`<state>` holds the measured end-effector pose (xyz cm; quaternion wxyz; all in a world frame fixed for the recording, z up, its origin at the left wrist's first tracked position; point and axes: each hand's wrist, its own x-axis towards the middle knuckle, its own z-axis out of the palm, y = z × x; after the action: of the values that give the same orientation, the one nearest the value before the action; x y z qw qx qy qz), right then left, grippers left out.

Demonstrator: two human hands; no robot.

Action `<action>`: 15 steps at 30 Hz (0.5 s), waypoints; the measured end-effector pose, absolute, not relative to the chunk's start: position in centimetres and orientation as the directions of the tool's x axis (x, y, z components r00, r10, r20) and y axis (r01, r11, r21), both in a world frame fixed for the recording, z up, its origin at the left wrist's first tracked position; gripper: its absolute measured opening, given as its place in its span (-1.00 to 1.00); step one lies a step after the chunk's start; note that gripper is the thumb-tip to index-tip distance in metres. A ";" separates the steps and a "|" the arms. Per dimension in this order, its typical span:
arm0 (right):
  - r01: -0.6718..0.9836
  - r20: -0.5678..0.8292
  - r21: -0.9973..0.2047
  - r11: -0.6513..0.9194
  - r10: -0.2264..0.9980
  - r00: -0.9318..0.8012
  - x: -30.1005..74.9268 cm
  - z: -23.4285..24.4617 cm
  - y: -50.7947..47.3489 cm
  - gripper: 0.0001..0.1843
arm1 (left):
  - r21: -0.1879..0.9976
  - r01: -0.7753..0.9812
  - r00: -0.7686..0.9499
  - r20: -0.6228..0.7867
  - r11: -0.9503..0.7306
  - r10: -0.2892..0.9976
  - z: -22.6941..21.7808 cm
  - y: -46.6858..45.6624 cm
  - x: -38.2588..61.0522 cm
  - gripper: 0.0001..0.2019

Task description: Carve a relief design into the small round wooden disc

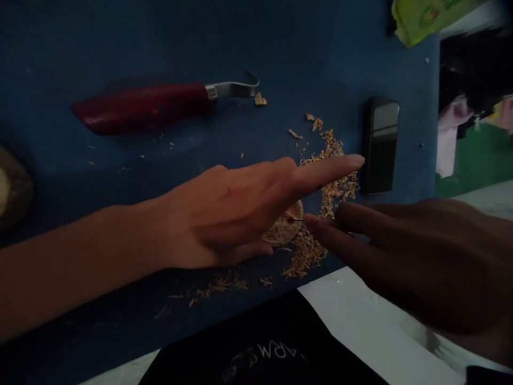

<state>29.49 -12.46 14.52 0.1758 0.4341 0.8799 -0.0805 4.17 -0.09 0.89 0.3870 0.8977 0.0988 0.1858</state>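
Note:
My left hand [224,214] reaches across a blue table [120,43], index finger stretched out, the other fingers curled round a small round piece of pale wood [285,227]. From the right, my right hand [404,251] comes in with its fingertips pinched on a thin dark tool whose tip touches the wood. Wood shavings [328,182] lie scattered around and behind both hands.
A carving knife with a red handle [144,107] and a hooked metal blade [240,86] lies at the back. A black phone [380,143] rests at the right, a green packet [425,18] above it. Dark cloth [260,347] lies at the front edge.

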 end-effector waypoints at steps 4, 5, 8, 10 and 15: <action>0.790 -0.320 -0.058 0.611 0.738 -0.594 31.3 13.8 -12.8 -0.47 | 0.749 0.024 0.923 0.238 -0.662 0.303 0.5 0.1 3.8 0.26; 0.774 -0.308 -0.073 0.629 0.724 -0.617 31.8 13.5 -12.8 -0.44 | 0.748 0.022 0.921 0.244 -0.663 0.305 0.3 0.1 3.7 0.24; 0.735 -0.273 -0.070 0.675 0.695 -0.665 33.0 12.8 -13.0 -0.40 | 0.728 0.015 0.908 0.277 -0.686 0.314 -0.2 0.0 3.6 0.24; 0.739 -0.252 -0.037 0.672 0.710 -0.658 33.6 12.9 -13.2 -0.37 | 0.713 0.011 0.893 0.308 -0.701 0.328 -0.4 -0.1 3.7 0.30; 0.756 -0.201 -0.017 0.655 0.738 -0.644 34.4 14.1 -13.7 -0.37 | 0.721 0.021 0.919 0.259 -0.692 0.297 0.1 0.1 3.6 0.32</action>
<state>34.42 -13.72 14.08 0.0884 0.4126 0.9052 -0.0496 3.56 0.07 0.07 0.3821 0.9019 0.0882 0.1810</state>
